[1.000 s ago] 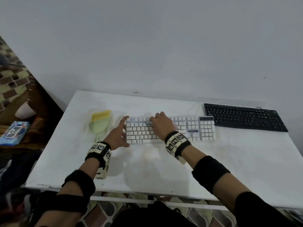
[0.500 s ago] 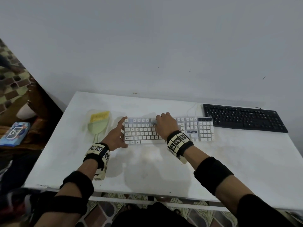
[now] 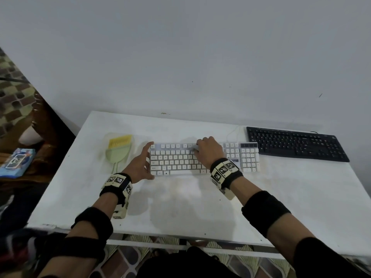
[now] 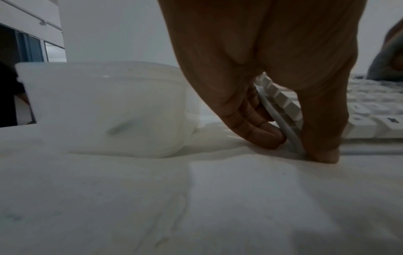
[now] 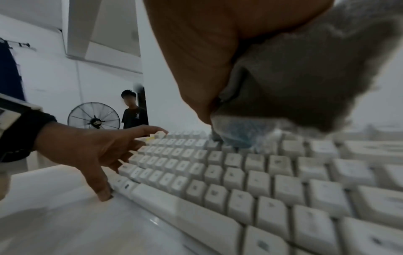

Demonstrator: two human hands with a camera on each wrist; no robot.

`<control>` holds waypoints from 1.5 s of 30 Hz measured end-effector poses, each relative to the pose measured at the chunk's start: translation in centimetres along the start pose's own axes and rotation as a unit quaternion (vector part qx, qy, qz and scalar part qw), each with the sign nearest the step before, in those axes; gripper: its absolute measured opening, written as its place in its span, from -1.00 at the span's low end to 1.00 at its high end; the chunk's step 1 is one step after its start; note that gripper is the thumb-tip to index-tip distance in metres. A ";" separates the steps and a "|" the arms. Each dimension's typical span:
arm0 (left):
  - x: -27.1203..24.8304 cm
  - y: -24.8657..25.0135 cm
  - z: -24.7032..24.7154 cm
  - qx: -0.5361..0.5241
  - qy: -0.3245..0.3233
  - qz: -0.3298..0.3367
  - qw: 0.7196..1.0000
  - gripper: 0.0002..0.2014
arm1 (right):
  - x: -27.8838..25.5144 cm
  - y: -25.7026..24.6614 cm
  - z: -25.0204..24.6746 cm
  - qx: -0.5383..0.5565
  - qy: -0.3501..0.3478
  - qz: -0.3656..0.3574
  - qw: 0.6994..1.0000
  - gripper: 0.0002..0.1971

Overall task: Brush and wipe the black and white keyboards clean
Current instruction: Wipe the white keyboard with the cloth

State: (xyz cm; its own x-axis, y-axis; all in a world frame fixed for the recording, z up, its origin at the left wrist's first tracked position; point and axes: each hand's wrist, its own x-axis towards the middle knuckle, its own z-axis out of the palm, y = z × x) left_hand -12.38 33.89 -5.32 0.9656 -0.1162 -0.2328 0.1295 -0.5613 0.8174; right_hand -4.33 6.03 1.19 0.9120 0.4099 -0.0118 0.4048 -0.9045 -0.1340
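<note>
I find the white keyboard (image 3: 202,159) lying flat near the middle of the white table (image 3: 281,197), its long side parallel to the table's far edge. My left hand (image 3: 140,165) is spread against the keyboard's left end: the thumb (image 5: 104,193) touches the near left corner, and the fingers (image 4: 261,132) lie straight along the left side, tips down on the table. It clasps nothing.

My right hand (image 3: 208,150) is over the upper key rows, right of the keyboard's centre. The right wrist view shows its fingers curled round a bunched grey cloth (image 5: 305,77), which is pressed onto the keys of the top rows. The exact keys under the cloth are hidden.

The black keyboard (image 3: 297,144) lies at the table's far right corner, its left end just beside the white keyboard's right end. I cannot tell whether they touch. Neither hand is on it.

The yellow-bristled brush (image 3: 118,149) lies in a translucent container (image 4: 104,110) toward the table's far left corner, just beside my left hand, bristles toward the far edge, handle toward the near edge. A white cable (image 3: 232,133) runs from the white keyboard toward the far edge.
</note>
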 end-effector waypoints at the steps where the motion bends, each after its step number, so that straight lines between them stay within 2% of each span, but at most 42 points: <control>1: 0.0 0.0 0.0 0.001 0.000 -0.001 1.000 0.33 | 0.1 -0.2 0.0 0.007 0.004 -0.005 1.000 -0.64; 6: -0.1 0.1 0.1 0.008 0.011 0.002 1.000 0.32 | 0.7 -3.7 0.1 0.016 0.007 -0.076 0.997 -0.71; 9: -0.1 0.1 0.1 0.004 0.013 0.006 1.000 0.32 | 0.6 -2.9 0.1 0.001 0.003 -0.054 0.999 -0.71; 15: 0.1 -0.3 0.1 0.010 0.014 0.010 1.000 0.33 | -0.6 3.4 -0.6 -0.016 0.005 0.025 1.000 -0.69; 19: 0.1 -0.3 0.1 0.008 0.020 0.022 1.000 0.35 | -0.3 2.4 -0.7 -0.003 0.022 -0.027 0.999 -0.71; 22: 0.0 -0.2 0.1 0.009 0.023 0.026 0.999 0.35 | -0.1 0.8 -0.5 -0.014 0.009 -0.059 0.998 -0.72; 25: -0.1 -0.1 0.1 0.009 0.023 0.027 0.999 0.35 | -0.5 2.1 -0.9 -0.020 0.003 -0.017 1.000 -0.71; 30: 0.0 0.0 0.0 0.017 0.011 0.017 1.000 0.34 | -1.5 7.4 -1.2 -0.035 0.007 0.067 0.997 -0.66; 33: -0.1 0.1 0.0 0.015 0.011 0.014 1.000 0.33 | -1.1 7.3 -0.9 -0.042 0.019 0.035 0.998 -0.65; 38: -0.1 0.2 0.0 0.013 0.011 0.011 1.000 0.32 | -1.0 3.2 -0.9 -0.023 0.018 -0.025 0.999 -0.69; 41: -0.1 0.2 0.1 0.009 0.012 0.008 1.000 0.33 | -1.2 3.9 -0.9 -0.035 0.009 -0.001 0.999 -0.65; 45: 0.0 0.2 0.1 0.010 0.009 0.008 1.000 0.33 | -2.4 8.2 -1.2 -0.036 0.008 0.058 0.998 -0.67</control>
State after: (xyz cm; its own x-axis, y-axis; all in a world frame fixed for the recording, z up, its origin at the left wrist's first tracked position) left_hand -12.34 33.71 -5.20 0.9713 -0.1109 -0.2105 0.1098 -0.5758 0.8102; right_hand -3.14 -2.51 1.27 0.9539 0.3000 -0.0071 0.2990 -0.9523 -0.0608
